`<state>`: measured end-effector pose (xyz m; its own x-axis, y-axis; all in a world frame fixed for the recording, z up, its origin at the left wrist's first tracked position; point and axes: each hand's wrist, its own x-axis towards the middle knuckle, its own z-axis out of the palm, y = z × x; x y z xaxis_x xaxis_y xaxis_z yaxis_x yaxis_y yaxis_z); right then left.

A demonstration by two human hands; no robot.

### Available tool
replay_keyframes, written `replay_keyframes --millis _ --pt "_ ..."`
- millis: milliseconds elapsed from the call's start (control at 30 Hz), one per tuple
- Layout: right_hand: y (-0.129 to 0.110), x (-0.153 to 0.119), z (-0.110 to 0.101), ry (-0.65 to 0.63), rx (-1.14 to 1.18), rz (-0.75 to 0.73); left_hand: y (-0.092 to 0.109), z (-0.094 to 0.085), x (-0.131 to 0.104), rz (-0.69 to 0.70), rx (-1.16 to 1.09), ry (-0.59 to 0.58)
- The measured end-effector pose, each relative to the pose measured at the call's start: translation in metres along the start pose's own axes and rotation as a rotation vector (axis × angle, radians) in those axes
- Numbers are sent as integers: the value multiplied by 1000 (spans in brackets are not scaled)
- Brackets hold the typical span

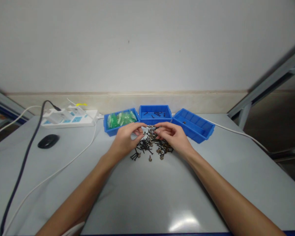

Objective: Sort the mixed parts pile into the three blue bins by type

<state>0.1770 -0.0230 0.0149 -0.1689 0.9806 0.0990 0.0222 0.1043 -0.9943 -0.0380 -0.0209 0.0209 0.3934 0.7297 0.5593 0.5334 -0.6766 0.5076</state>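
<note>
A loose pile of screws [145, 144] lies on the grey table, mixing long black ones with shorter ones that have silvery or brassy wide heads. From its left side, my left hand [126, 137] reaches to the far part of the pile, fingers curled and the thumb close to them. My right hand [173, 135] comes in from the other side, thumb and index finger bent together among the screws. Whatever is in either set of fingertips is too small to make out. A single brassy screw [150, 158] stands apart at the pile's near edge.
Behind the pile are three blue bins: the left bin [109, 132] with green plastic packets [121, 118], the middle bin [144, 118] with several black screws, and the right bin [199, 135] with a small brassy piece. Leftward are a power strip [88, 123], black mouse [48, 141] and cables.
</note>
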Motion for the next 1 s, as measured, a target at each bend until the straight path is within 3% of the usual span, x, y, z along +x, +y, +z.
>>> replay_keyframes --millis 133,233,333,567,700,1000 --pt "2 -4 5 -161 -63 4 7 -1 2 15 -60 62" --pt "3 -4 7 -188 34 62 8 -1 1 8 -98 72" --pt "1 -1 9 -147 126 110 4 -3 0 0 -74 31" --pt "2 15 14 126 381 11 -18 -4 -8 65 155 -301" --pt "7 13 14 134 435 -20 -21 -1 -8 58 232 -334" --pt "3 4 6 120 303 1 -13 -2 -4 124 319 -347"
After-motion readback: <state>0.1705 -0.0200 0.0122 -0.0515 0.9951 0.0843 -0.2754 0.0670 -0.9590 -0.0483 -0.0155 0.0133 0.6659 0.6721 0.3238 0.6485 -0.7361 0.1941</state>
